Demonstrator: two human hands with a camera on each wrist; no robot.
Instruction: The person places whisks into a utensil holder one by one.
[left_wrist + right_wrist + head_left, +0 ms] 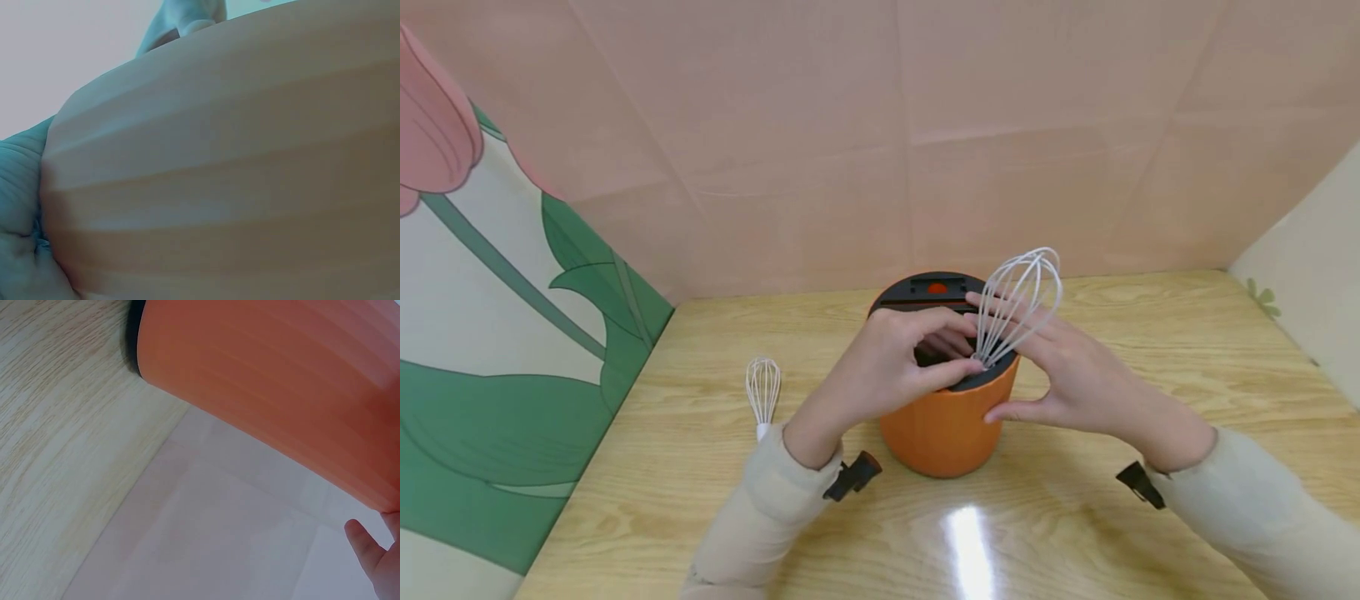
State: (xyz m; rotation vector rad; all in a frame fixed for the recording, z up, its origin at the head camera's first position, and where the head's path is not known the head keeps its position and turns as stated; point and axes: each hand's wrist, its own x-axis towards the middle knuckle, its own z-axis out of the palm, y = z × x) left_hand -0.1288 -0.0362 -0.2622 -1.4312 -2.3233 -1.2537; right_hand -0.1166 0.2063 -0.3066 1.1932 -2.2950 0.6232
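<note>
An orange utensil holder [942, 433] with a black slotted top [917, 292] stands upright on the table. A large whisk [1021, 292] rises from its right side, wire loops up and tilted right, its handle hidden inside the holder. My left hand [898, 358] reaches over the top and pinches the whisk at the base of its wires. At the holder's right, my right hand [1067, 375] has its fingers extended behind the whisk and its thumb against the orange wall. The ribbed wall [219, 156] fills most of the left wrist view.
A smaller whisk [763, 390] lies on the wooden table [662, 467] left of the holder, its handle partly hidden by my left sleeve [767, 500]. Behind the table rises a pink wall [790, 167], with a flower-painted panel [512, 425] at the left.
</note>
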